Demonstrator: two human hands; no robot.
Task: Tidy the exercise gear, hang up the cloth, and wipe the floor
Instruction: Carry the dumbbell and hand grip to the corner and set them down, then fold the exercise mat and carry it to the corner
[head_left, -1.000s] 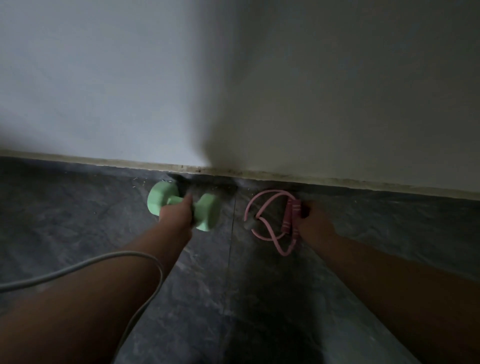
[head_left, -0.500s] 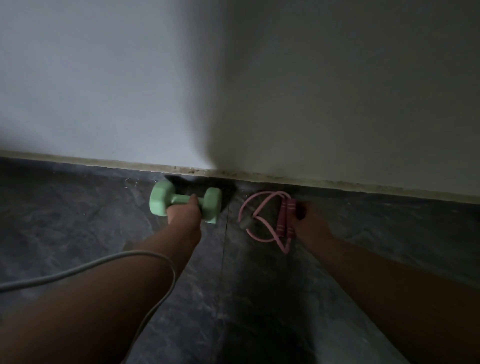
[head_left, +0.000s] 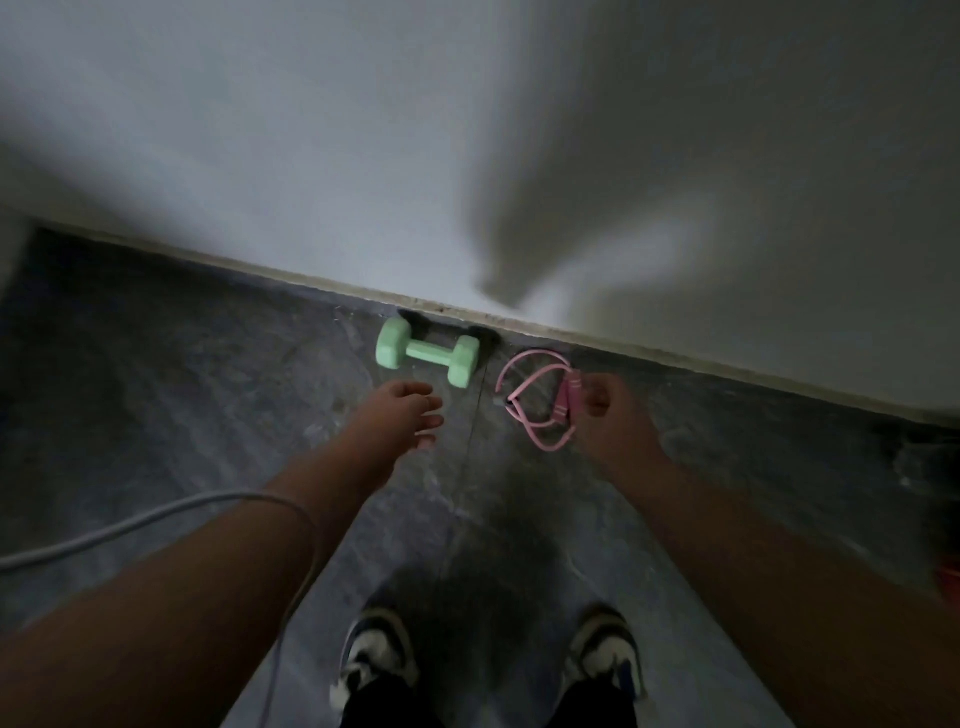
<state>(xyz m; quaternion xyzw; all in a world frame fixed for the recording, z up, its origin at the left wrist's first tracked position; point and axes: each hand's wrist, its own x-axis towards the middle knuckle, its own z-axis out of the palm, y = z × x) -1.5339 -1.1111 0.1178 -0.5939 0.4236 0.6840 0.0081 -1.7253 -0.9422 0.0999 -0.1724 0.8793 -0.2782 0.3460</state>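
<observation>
- Against the foot of the white wall (head_left: 363, 130), a mint-green dumbbell (head_left: 427, 359) is seen lying on its side on the dark marbled floor (head_left: 156, 389), its bar roughly parallel to the skirting.
- Just right of it, a pink skipping rope (head_left: 540, 400) is laid in loose loops on the same floor, with its pink handles bundled at the right side of the coil.
- The left hand (head_left: 402, 413) is held just short of the dumbbell with fingers relaxed and spread; nothing is gripped by it.
- The right hand (head_left: 610, 415) is placed beside the rope handles with fingers loosely curled; whether the handles are touched or held cannot be told.
- A pale cable (head_left: 130, 525) is draped across the left forearm.
- Two dark-and-white shoes (head_left: 376, 657) are seen at the lower edge, well apart from the gear.
</observation>
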